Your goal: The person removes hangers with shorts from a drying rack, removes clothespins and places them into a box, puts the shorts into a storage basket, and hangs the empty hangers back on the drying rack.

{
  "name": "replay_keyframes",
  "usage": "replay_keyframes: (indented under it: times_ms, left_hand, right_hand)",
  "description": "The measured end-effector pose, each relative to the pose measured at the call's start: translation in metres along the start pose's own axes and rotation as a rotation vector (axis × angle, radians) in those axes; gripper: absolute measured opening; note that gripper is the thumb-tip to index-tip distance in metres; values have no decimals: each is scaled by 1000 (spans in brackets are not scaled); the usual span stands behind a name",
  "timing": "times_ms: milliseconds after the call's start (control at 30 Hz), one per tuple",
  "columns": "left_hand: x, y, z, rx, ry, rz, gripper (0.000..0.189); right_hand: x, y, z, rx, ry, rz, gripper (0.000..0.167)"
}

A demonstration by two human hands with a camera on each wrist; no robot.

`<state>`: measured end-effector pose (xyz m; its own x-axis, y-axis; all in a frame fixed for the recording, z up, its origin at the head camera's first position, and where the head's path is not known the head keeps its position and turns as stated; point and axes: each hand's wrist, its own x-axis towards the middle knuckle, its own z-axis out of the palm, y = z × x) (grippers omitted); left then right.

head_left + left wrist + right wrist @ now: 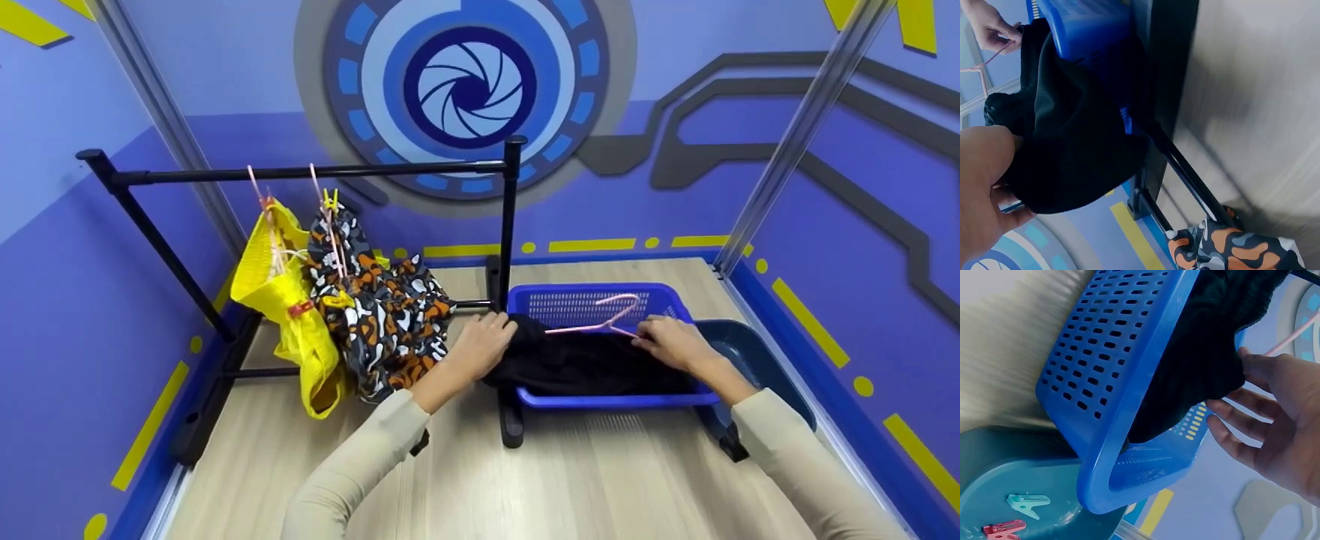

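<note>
A black garment [592, 367] lies draped over the blue basket [615, 401], its left part hanging past the rim. A pink clothes hanger [611, 324] stands hook up at the garment's upper edge, its left end hidden by black cloth. My left hand [480, 345] grips the cloth's left side; in the left wrist view the thumb of that hand [982, 180] presses on the fabric, fingers behind. With thumb and fingertips, my right hand [675, 341] pinches the hanger's right end and the garment's edge. The right wrist view shows this hand [1283, 416] at the cloth's corner [1224, 377].
Left stands a black rack [390, 170], carrying a yellow garment [292, 300] and a patterned garment [382, 322] on pink hangers with clips. Behind the basket's right side sits a dark teal basin [765, 367], holding a green clothespin [1027, 503] and a red clothespin [1004, 530].
</note>
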<state>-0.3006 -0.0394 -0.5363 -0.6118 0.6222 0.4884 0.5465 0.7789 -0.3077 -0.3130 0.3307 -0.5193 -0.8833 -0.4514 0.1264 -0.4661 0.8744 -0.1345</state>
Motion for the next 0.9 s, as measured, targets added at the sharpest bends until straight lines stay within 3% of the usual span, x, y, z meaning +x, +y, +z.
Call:
replay_keyframes:
  times_ms: [100,333,467,633,800,900]
  left_hand:
    - [1,4,-1,-46,-34,-7,11]
    - [10,2,2,-370,-290,-155,18]
    - [6,-1,16,-540,-308,-247,21]
    - [-3,-3,29,-672,-214,-317,31]
    - [-5,-5,26,-716,-25,-352,34]
    - [-3,-6,22,-717,83,-347,34]
  right_hand:
    - [1,1,1,-1,16,17,17]
    - [13,9,10,112,48,45,7]
    - [16,13,16,197,59,95,17]
    - [16,13,18,278,63,232,27]
    - [18,10,14,257,114,311,19]
    - [16,10,10,241,105,359,31]
